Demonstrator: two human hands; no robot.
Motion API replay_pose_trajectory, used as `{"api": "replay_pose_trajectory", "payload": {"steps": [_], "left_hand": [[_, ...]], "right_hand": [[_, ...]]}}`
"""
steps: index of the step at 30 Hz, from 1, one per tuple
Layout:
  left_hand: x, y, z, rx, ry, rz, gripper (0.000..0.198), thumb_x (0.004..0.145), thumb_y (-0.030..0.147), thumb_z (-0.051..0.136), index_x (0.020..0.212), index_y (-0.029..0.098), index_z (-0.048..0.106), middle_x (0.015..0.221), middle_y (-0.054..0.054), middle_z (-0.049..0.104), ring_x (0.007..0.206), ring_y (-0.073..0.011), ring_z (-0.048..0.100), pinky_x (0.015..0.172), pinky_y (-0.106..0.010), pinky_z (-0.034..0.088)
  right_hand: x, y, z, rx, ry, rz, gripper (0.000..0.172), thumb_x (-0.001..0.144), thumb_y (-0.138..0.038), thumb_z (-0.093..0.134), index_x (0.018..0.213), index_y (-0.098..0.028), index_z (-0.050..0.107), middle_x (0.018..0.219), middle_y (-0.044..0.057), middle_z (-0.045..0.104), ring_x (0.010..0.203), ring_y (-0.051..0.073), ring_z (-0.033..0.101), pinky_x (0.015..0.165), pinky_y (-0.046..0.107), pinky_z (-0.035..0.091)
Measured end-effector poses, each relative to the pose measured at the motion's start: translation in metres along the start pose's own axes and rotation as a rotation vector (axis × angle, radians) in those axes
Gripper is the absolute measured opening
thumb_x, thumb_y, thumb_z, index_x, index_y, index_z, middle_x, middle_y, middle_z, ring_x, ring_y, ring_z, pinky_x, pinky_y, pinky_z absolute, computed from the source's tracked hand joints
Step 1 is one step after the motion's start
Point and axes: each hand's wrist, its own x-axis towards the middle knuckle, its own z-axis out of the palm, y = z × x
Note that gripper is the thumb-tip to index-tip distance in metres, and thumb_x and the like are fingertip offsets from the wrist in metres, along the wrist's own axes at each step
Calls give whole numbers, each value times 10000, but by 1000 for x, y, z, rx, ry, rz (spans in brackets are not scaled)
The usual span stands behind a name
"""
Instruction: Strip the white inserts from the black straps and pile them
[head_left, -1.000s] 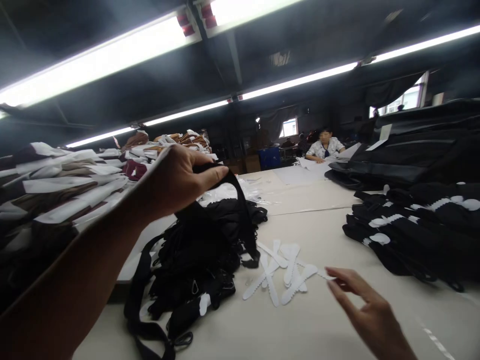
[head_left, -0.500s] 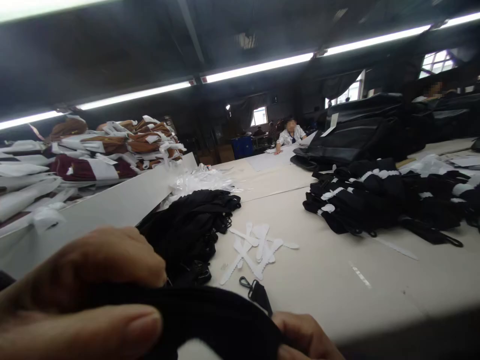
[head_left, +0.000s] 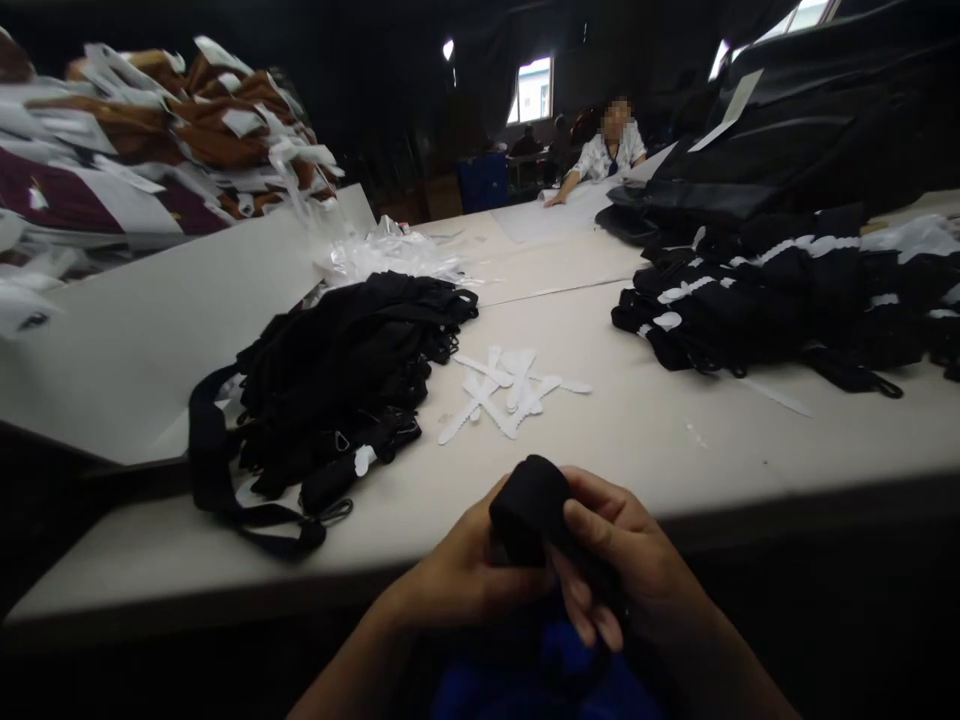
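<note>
A black strap (head_left: pixel 529 490) is up in front of the table's near edge, about in the middle, bent into a loop. The left hand (head_left: pixel 480 560) grips the loop from the left side. The right hand (head_left: pixel 630 545) pinches it with the thumb on top, its other fingers curled under. The strap looks partly folded, and I can see no white band on it. Some blue cloth (head_left: pixel 540 680) is below the hands. Past the near edge, white paper strips (head_left: pixel 520 382) lie loose in a messy heap, so those look unused. To their left, toward the near left corner, is a pile of black straps (head_left: pixel 337 350). Most show no white, so that part seems left to do. Toward the right edge, black bundles (head_left: pixel 802 310) have white bands around them and look done. Black bags (head_left: pixel 750 165) are stacked behind those. A white board (head_left: pixel 225 330) stands along the left edge, with clear plastic (head_left: pixel 390 250) near it. At the far end, another person (head_left: pixel 600 158) leans over white sheets (head_left: pixel 544 215).
</note>
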Motion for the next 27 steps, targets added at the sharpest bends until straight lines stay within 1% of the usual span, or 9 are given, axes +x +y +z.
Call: {"api": "replay_pose_trajectory", "payload": {"steps": [4,6,8,10,14,17,22,25,27], "left_hand": [[3,32,-6,335,240,200,271,861,213,631,1131,229,621,1006,-39,660,862,-185,617,764,-285,492],[5,48,-11,453,310,273,334,799,157,683,1107,251,595,873,11,620,732,-133,572,643,-224,453],[7,57,-14,626,257,303,546,712,120,755,1189,284,545,824,39,570,663,-115,524,582,-207,426],[11,55,-15,882,218,354,701,689,94,748,1304,291,477,887,19,568,709,-139,536,632,-234,458],[23,32,-17,1263,380,607,653,772,-12,492,1385,203,415,1071,-90,581,940,-217,584,812,-329,496],[25,37,-15,1115,383,732,542,805,-24,444,1297,189,516,1079,-75,634,947,-190,615,842,-294,507],[28,90,1,562,419,621,225,901,129,533,1079,189,657,888,-37,681,754,-155,635,670,-236,524],[37,112,8,354,381,661,179,909,178,565,1065,182,651,868,-51,682,745,-164,635,623,-241,527],[44,118,10,288,373,700,166,898,160,580,1046,180,653,891,-55,689,770,-170,644,659,-260,545]], "right_hand": [[4,5,-4,47,-84,22,430,916,-346,641,1290,-170,522,525,-6,644,318,92,529,355,157,459],[8,11,-12,98,-134,-8,396,881,-359,683,1210,-163,579,502,-29,607,287,52,451,356,142,445],[11,15,-19,170,-162,-63,319,887,-378,669,1111,-156,624,465,-66,529,261,11,334,337,113,400],[12,12,-22,235,-188,-117,260,926,-391,609,1015,-150,652,433,-96,432,250,-9,234,310,89,341],[4,-11,-14,201,-177,-162,239,953,-343,558,1050,-153,665,461,-91,409,263,-8,208,303,94,306],[-5,-26,-7,88,-147,-181,338,901,-337,636,1215,-212,627,516,-63,499,293,9,288,324,115,325],[5,-15,-12,-217,-39,-204,430,746,-366,810,1136,-237,685,710,1,638,491,75,528,459,174,433],[19,5,-20,-415,28,-268,275,764,-364,794,981,-209,730,1019,61,638,830,165,626,752,280,525],[27,15,-24,-577,126,-379,156,827,-346,735,892,-204,739,1198,79,571,1076,219,571,963,339,454]]}}
